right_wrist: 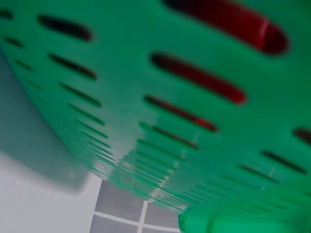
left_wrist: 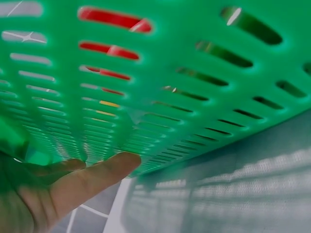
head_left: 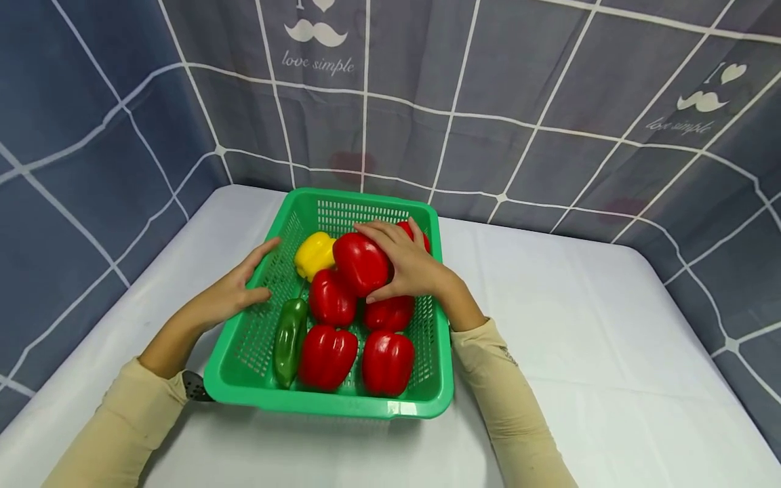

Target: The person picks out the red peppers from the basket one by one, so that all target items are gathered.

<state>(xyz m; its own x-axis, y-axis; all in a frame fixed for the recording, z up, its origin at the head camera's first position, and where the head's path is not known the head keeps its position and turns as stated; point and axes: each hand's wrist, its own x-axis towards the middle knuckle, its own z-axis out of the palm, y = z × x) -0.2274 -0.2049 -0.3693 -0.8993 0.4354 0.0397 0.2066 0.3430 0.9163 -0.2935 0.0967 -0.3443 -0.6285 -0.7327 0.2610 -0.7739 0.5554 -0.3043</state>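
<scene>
Two beige sleeves [head_left: 116,427] are reaching in from the near edge over the white tabletop [head_left: 579,325], where one green slotted plastic basket [head_left: 305,401] is resting. It is holding eight vegetables: six red bell peppers, one long green pepper and one yellow bell pepper. Nearest, two front red bell peppers [head_left: 388,363] are lying side by side, with the long green pepper [head_left: 289,342] standing lengthwise at their left. Behind them, two middle red bell peppers [head_left: 332,298] are sitting. Above these, the right hand [head_left: 405,261] is arching palm-down and gripping the uppermost red bell pepper [head_left: 360,264], thumb on the near side, fingers spreading over the far side. The left hand [head_left: 234,285] is reaching to the basket's left wall, fingers extending, thumb apart; whether it is pressing the rim, I cannot tell. Farther back, the yellow bell pepper [head_left: 314,255] and a partly hidden red bell pepper [head_left: 426,242] are lying. Beyond, a white-gridded grey cloth [head_left: 464,81] is hanging, showing two moustache prints [head_left: 315,32].
</scene>
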